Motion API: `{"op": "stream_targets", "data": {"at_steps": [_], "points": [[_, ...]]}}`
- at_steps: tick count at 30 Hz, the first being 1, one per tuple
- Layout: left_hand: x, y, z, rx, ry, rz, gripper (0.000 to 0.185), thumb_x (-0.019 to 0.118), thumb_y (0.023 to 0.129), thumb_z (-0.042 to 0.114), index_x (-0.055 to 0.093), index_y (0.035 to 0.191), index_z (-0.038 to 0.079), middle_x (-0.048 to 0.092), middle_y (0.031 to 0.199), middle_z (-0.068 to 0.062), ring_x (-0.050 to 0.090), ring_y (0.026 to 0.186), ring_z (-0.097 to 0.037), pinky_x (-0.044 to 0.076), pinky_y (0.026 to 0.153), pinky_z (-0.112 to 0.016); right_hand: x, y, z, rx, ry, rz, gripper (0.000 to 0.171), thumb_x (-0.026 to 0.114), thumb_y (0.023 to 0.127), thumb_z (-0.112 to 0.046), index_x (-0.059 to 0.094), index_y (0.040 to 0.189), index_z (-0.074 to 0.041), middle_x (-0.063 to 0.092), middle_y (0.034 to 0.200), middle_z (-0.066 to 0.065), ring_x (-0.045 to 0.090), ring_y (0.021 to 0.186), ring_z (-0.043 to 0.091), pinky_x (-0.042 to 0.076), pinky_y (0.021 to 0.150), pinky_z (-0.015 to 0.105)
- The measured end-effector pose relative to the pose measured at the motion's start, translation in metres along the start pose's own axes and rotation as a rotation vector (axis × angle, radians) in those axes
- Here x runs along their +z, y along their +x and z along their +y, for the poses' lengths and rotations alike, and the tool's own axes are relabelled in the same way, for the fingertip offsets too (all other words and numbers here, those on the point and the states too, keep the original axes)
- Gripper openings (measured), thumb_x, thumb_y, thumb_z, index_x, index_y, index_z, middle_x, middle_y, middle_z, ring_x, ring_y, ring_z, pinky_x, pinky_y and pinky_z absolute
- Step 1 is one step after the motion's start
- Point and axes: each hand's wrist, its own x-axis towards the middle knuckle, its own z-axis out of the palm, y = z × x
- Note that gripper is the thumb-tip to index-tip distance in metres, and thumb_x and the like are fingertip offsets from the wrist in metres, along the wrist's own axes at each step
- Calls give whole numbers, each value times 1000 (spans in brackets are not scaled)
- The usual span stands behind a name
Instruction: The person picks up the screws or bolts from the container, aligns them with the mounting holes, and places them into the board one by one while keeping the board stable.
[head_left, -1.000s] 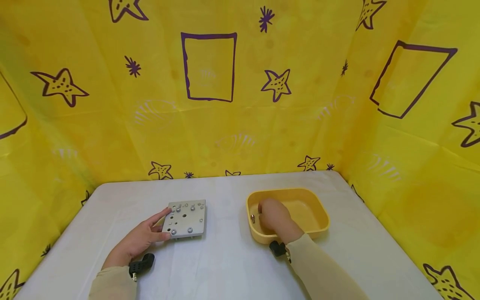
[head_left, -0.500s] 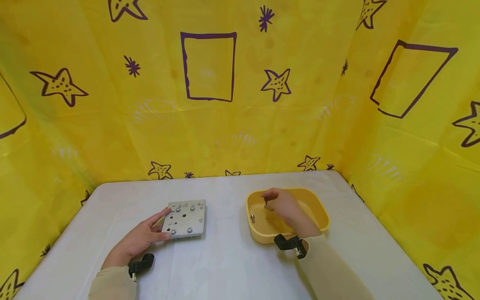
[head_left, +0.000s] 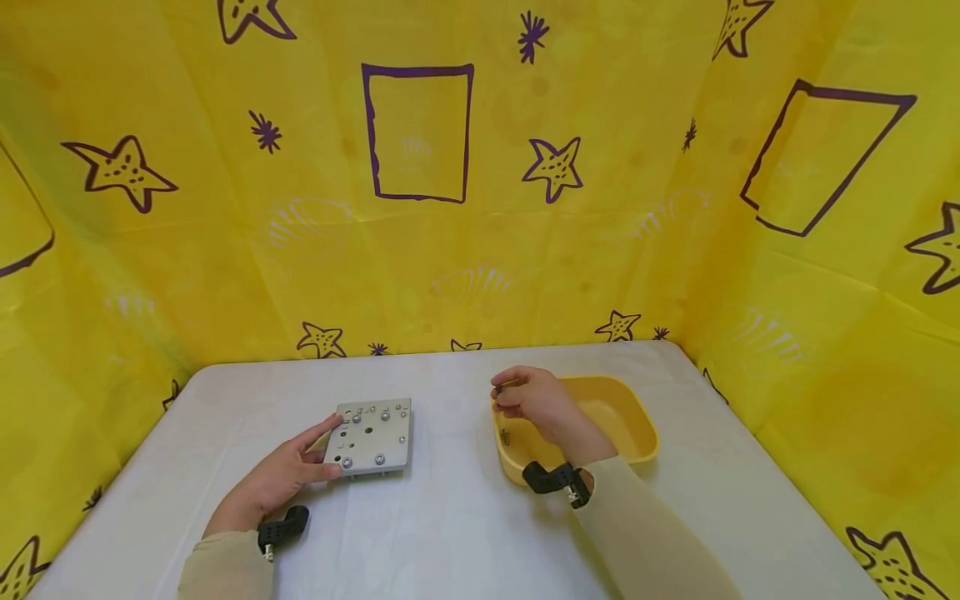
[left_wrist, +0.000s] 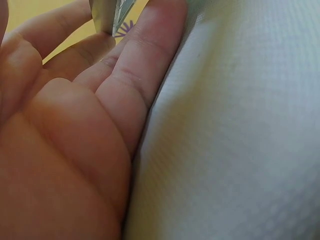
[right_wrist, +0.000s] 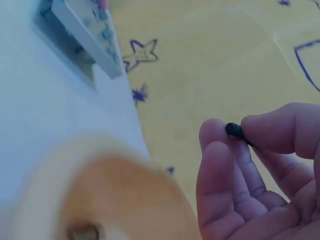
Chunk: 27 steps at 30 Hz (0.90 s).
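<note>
- Your right hand pinches a small dark screw between thumb and fingertips, above the left rim of the yellow tub.
- One more silver screw lies inside that tub.
- Your left hand rests on the white table, fingers nearly straight, thumb and forefinger touching the left edge of the grey metal plate.

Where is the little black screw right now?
The black screw is pinched in the right hand, above the yellow tray's left rim, right of the metal plate.
</note>
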Motion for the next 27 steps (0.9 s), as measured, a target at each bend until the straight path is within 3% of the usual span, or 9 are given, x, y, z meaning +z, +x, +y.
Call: {"op": "stream_targets", "data": {"at_steps": [6, 12, 20, 27], "points": [[0, 1, 0, 6, 2, 0, 96, 84, 80, 27, 30, 159, 24, 29, 157, -23, 52, 125, -34, 23, 110, -62, 44, 14, -9, -19, 3, -103, 13, 64, 96, -2, 67, 108, 1, 68, 100, 18, 70, 91, 32, 57, 77, 34], [0, 1, 1, -3, 9, 1, 97, 85, 79, 28, 30, 159, 24, 28, 158, -23, 51, 126, -35, 22, 110, -63, 96, 24, -15, -20, -25, -161, 12, 67, 94, -1, 70, 106, 0, 70, 99, 19, 71, 80, 24, 58, 71, 32], [1, 2, 2, -44, 2, 2, 98, 85, 79, 30, 29, 159, 24, 22, 159, -26, 48, 128, -40, 28, 108, -61, 154, 27, -18, 2, -166, -130, 11, 71, 91, -3, 75, 101, -5, 68, 84, 1, 67, 70, 18, 57, 68, 33], [0, 1, 2, -38, 18, 0, 96, 83, 81, 29, 28, 159, 21, 30, 155, -28, 48, 129, -41, 34, 105, -59, 179, 26, -18, 45, -279, -105, 8, 72, 91, -9, 77, 95, -12, 66, 81, -1, 62, 67, 17, 52, 62, 28]]}}
